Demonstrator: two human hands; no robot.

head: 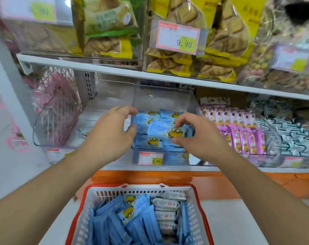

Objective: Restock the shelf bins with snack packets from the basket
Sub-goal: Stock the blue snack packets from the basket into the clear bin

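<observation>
Left hand (pixel 113 128) hovers, fingers loosely curled and holding nothing; right hand (pixel 196 133) pinches a blue snack packet (pixel 160 128) inside the clear shelf bin (pixel 167 96). At six o'clock, the basket (pixel 141 190) holds more: probably light, crinkly, slippery; pinch by the edges.

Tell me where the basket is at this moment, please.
The basket sits at the bottom centre of the head view, below the shelf edge and between the person's two forearms, holding blue snack packets.
</observation>
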